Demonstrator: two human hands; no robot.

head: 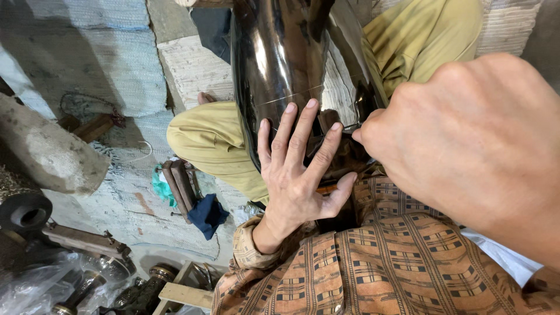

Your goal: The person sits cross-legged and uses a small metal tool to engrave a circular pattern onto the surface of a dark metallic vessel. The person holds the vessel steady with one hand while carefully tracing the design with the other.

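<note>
Hands first: we see the left hand [297, 175] laid flat and open, fingers [307, 125] spread, palm pressed against the lower wall of a large dark polished metal vessel [280, 64]. It grips nothing; it only bears against the surface. The right hand [466, 140] sits very close to the camera, on the right side of the view, clenched with its fingertips pinched on a thin tool [349, 126] whose tip meets the vessel just beside the left index finger. We cannot tell what kind of tool it is, as only a short sliver shows.

The vessel rests tilted across the person's lap, between the knees in yellow-green trousers [216, 140], its rounded body rising toward the top of the view. Its glossy skin mirrors the hand and the surroundings, and a fine scored line runs across it above the left fingertips.

We note a checked brown and orange sleeve [373, 262] covering the left forearm. On the woven floor mat [116, 76] to the left lie a wooden block [179, 188], a dark blue cloth [207, 214] and a scrap of green material [160, 185]. Further metal pieces [93, 274] and clear plastic wrap [29, 286] occupy the lower left corner.
</note>
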